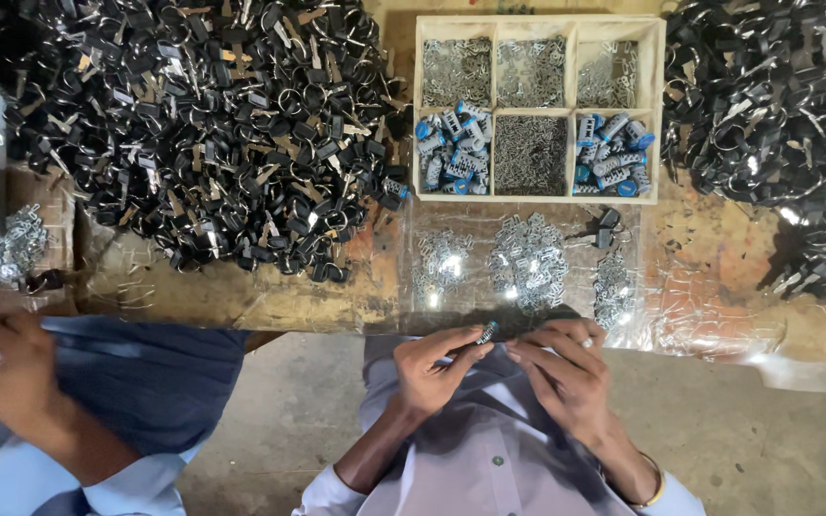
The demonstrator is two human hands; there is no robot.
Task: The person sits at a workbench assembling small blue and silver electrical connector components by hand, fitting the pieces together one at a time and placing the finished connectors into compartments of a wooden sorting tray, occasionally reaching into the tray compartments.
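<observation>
Pinched between the fingertips of the left hand (432,368) is a small dark part (486,333), with the right hand (561,368) at its three o'clock, fingers curled, touching it. Loose metal pieces (528,260) lie at twelve o'clock, below a wooden divided tray (537,107).

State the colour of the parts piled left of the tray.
Black parts, some with metal rings; head view.

Worn rough wood bench (241,296); pale bare wooden tray (539,197); shiny metal clips (528,260) on glossy clear plastic sheet (709,315); black plastic pieces (212,124) heaped.
</observation>
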